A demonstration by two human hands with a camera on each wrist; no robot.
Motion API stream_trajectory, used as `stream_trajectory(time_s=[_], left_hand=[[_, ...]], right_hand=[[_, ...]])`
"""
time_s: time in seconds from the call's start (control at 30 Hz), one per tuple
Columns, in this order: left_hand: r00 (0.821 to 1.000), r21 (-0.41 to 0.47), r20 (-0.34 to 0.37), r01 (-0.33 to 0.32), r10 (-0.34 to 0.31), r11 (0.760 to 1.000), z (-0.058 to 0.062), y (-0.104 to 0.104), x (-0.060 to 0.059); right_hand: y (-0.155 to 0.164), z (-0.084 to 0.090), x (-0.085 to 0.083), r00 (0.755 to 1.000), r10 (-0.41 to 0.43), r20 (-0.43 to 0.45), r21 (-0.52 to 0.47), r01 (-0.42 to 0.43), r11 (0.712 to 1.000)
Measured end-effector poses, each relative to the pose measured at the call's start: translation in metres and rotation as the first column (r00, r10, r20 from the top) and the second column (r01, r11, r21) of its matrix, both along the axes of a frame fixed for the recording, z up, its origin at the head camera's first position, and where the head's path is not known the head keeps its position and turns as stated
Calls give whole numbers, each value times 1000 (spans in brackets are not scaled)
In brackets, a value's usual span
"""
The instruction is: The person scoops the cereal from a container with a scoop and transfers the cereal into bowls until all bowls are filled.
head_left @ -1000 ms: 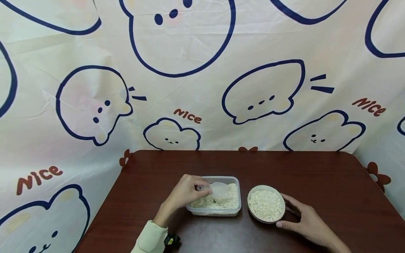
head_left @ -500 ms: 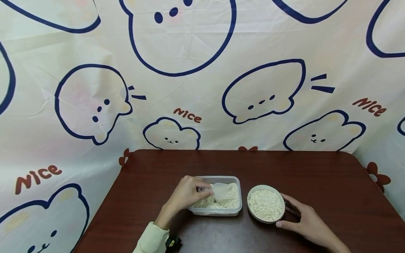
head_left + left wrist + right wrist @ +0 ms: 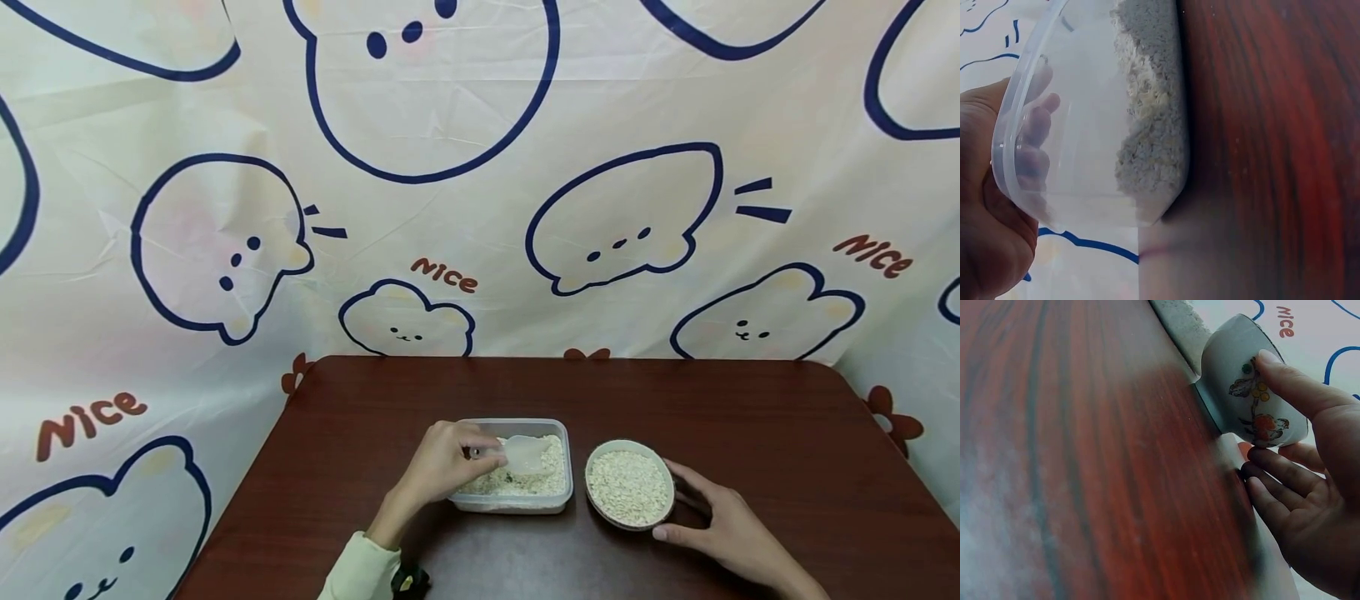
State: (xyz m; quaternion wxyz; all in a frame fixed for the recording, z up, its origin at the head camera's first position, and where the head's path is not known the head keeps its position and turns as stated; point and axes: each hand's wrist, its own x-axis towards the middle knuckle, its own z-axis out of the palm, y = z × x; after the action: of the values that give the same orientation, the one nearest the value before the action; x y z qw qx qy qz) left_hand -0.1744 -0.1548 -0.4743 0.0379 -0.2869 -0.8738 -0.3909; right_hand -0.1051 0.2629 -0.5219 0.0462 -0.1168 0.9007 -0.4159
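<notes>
A translucent plastic scoop (image 3: 527,455) is pinched by my left hand (image 3: 442,461) over a clear rectangular container (image 3: 517,504). Pale oat flakes (image 3: 551,475) lie in the container, and the scoop's bowl rests low among them. Through the container's wall, the left wrist view shows my fingers (image 3: 1034,140) above the flakes (image 3: 1154,119); the scoop itself is hard to make out there. To the right stands a round bowl (image 3: 1235,375) with a flower pattern, filled with flakes (image 3: 632,487). My right hand (image 3: 723,525) holds its side between thumb and fingers.
Both vessels stand on a dark brown wooden table (image 3: 540,558). Behind it hangs a pale cloth (image 3: 480,225) printed with blue cartoon outlines. A small dark object (image 3: 410,579) shows beside my left sleeve (image 3: 363,567).
My left hand and the scoop have shifted very slightly to the right, low in the container. The right hand and the bowl stay in place.
</notes>
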Motion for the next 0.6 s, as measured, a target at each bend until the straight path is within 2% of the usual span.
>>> stream_trajectory(time_s=[0.23, 0.6], left_hand=[[999, 117, 26, 35, -38, 993, 0, -8, 0], [998, 195, -63, -6, 19, 981, 3, -28, -1]], right_hand=[[-1, 0, 0, 1000, -11, 7, -8, 11, 1000], [1, -2, 0, 1000, -5, 11, -9, 5, 1000]])
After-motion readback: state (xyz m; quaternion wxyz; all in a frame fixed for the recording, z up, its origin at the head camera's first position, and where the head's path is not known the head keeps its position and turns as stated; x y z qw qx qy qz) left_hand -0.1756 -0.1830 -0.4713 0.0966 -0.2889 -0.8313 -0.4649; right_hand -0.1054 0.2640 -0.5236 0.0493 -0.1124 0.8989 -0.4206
